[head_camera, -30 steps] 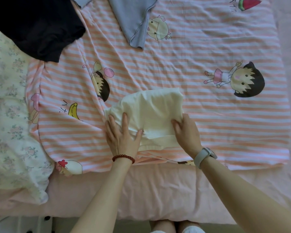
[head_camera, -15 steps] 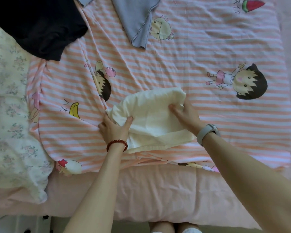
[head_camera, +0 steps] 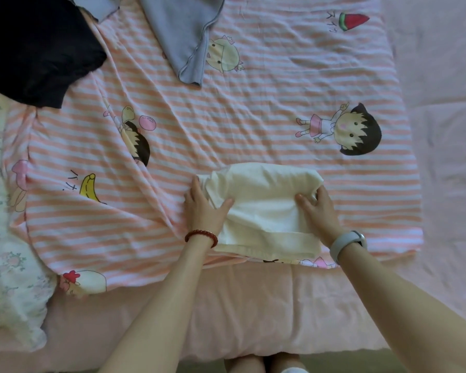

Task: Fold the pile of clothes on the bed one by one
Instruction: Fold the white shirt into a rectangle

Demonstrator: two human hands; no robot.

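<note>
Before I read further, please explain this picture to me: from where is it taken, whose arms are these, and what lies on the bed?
There is no machine here. A person wears one camera on the head, so the head view looks down along their own two arms at a bed.

The left hand, with a red bead bracelet at its wrist, and the right hand, with a grey watch, each grip one side of a cream garment, already folded into a small bundle. It lies on a pink striped blanket printed with cartoon figures.

Farther away lie a black garment and a grey-blue garment, both unfolded. A floral pillow lies at the left.
</note>
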